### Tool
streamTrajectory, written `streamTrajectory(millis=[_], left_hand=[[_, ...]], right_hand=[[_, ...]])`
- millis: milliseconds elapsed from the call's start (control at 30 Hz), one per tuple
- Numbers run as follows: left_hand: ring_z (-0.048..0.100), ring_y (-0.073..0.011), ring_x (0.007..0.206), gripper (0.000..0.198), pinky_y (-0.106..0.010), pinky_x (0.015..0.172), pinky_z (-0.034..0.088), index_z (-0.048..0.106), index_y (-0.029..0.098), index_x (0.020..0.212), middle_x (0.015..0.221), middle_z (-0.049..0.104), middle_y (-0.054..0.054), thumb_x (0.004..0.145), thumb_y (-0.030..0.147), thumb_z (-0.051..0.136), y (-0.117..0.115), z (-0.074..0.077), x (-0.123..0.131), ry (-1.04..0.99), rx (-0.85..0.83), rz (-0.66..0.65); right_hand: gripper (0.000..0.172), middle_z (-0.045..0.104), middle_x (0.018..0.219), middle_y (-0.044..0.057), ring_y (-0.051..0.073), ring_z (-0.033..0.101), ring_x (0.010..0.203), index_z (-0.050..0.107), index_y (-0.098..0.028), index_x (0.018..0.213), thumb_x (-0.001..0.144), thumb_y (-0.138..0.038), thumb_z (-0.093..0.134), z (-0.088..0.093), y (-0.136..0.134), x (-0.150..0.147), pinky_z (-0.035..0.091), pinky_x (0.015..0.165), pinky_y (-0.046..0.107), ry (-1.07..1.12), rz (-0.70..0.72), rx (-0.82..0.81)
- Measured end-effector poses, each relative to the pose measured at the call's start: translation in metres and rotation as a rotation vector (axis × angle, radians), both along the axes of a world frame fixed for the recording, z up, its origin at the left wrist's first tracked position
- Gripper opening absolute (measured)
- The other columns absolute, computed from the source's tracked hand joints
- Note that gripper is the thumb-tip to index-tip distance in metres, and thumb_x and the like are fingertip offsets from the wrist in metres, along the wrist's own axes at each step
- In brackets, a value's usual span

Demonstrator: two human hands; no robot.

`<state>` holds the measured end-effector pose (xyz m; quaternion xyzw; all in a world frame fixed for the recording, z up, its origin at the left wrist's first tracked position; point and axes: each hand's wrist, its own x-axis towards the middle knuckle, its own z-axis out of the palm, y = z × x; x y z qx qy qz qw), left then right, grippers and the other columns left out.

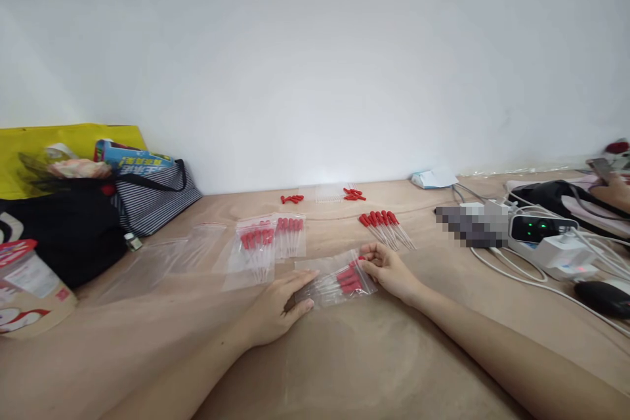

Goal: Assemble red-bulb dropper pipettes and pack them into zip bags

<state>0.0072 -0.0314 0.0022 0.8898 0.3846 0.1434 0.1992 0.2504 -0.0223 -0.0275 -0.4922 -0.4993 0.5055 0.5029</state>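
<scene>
A clear zip bag [327,289] with several red-topped droppers inside lies between my hands, its red ends toward the right. My left hand [280,305] rests at the bag's left end, thumb and fingers apart on either side of its corner. At the bag's right end, my right hand [386,270] pinches the edge near the red tops. Filled bags [256,249] of red-topped droppers lie to the left, overlapping. Loose red-topped droppers [386,226] are fanned out behind my right hand.
Flat clear bags [152,266] lie at the left, by a striped bag [157,197] and a paper tub [34,289]. Small red caps [292,199] sit near the wall. Cables, chargers [564,252] and a black mouse [603,298] are at the right. Another person's hand [615,190] holds a phone.
</scene>
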Motion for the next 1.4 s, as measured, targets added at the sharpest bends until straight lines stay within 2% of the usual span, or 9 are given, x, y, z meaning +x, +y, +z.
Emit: streamTrajectory(millis=[267,433,533,667,767,867,933,1167,1400], left_hand=[[0.040,-0.0202,0.117,0.046,-0.038,0.098,0.031,0.036,0.028,0.127,0.129,0.044,0.000,0.083,0.030,0.044,-0.001,0.000,0.001,-0.026,-0.009,0.002],[0.041,-0.0199,0.116,0.045,-0.038,0.098,0.032,0.037,0.028,0.127,0.128,0.045,-0.001,0.082,0.029,0.044,-0.001,0.000,0.001,-0.040,-0.009,0.005],[0.040,-0.0199,0.117,0.042,-0.039,0.098,0.031,0.041,0.026,0.124,0.128,0.045,-0.001,0.082,0.030,0.044,0.000,-0.001,0.000,-0.025,-0.011,0.006],[0.040,-0.0200,0.118,0.038,-0.041,0.099,0.030,0.046,0.027,0.121,0.128,0.045,-0.001,0.082,0.030,0.044,0.001,-0.002,-0.001,-0.037,-0.022,-0.011],[0.039,-0.0200,0.118,0.039,-0.041,0.100,0.029,0.046,0.028,0.120,0.128,0.045,0.000,0.082,0.030,0.045,0.002,-0.002,-0.001,-0.043,-0.026,-0.012],[0.040,-0.0195,0.118,0.039,-0.041,0.100,0.029,0.046,0.027,0.120,0.127,0.046,0.000,0.082,0.030,0.046,0.001,-0.001,0.000,-0.042,-0.026,-0.008],[0.040,-0.0193,0.117,0.039,-0.041,0.100,0.030,0.047,0.027,0.120,0.127,0.046,0.000,0.082,0.030,0.046,0.001,0.000,0.000,-0.046,-0.027,-0.012],[0.041,-0.0197,0.117,0.038,-0.040,0.099,0.032,0.049,0.027,0.119,0.126,0.047,-0.001,0.081,0.029,0.047,-0.001,0.002,0.001,-0.054,-0.026,-0.006],[0.039,-0.0191,0.118,0.039,-0.039,0.100,0.030,0.046,0.025,0.121,0.128,0.045,-0.002,0.082,0.030,0.044,0.000,0.001,0.001,-0.010,-0.022,-0.013]], right_hand=[[0.026,0.060,0.057,0.001,0.012,0.055,0.050,0.053,-0.015,0.063,0.057,-0.035,0.067,-0.008,0.013,-0.006,0.043,0.046,0.024,-0.137,-0.041,0.028],[0.024,0.060,0.056,0.001,0.013,0.056,0.052,0.055,-0.015,0.062,0.063,-0.038,0.060,-0.010,0.010,-0.006,0.045,0.051,0.025,-0.108,0.136,0.038],[0.021,0.058,0.057,0.001,0.012,0.053,0.048,0.057,-0.014,0.068,0.069,-0.034,0.053,-0.007,0.009,-0.002,0.042,0.048,0.025,-0.198,0.096,-0.003],[0.020,0.061,0.075,0.004,0.013,0.053,0.057,0.055,-0.014,0.087,0.071,-0.024,0.049,-0.001,0.021,0.015,0.043,0.057,0.026,-0.552,-0.225,0.178],[0.022,0.059,0.093,0.007,0.016,0.055,0.077,0.054,-0.015,0.093,0.073,-0.020,0.047,0.009,0.039,0.026,0.041,0.070,0.028,-0.915,-0.312,0.309],[0.021,0.058,0.101,0.009,0.018,0.053,0.091,0.056,-0.017,0.093,0.076,-0.020,0.043,0.019,0.057,0.028,0.038,0.075,0.028,-1.233,-0.278,0.172],[0.023,0.057,0.103,0.010,0.020,0.053,0.094,0.056,-0.017,0.094,0.078,-0.019,0.041,0.022,0.068,0.024,0.038,0.075,0.029,-1.346,-0.287,0.073],[0.026,0.058,0.097,0.018,0.025,0.056,0.090,0.053,-0.008,0.099,0.080,-0.013,0.035,0.018,0.080,0.008,0.040,0.070,0.033,-1.422,-0.308,0.005],[0.039,0.053,0.105,0.021,0.025,0.056,0.090,0.039,-0.006,0.115,0.076,-0.005,0.035,0.025,0.072,0.003,0.041,0.071,0.032,-1.426,-0.279,0.093]])
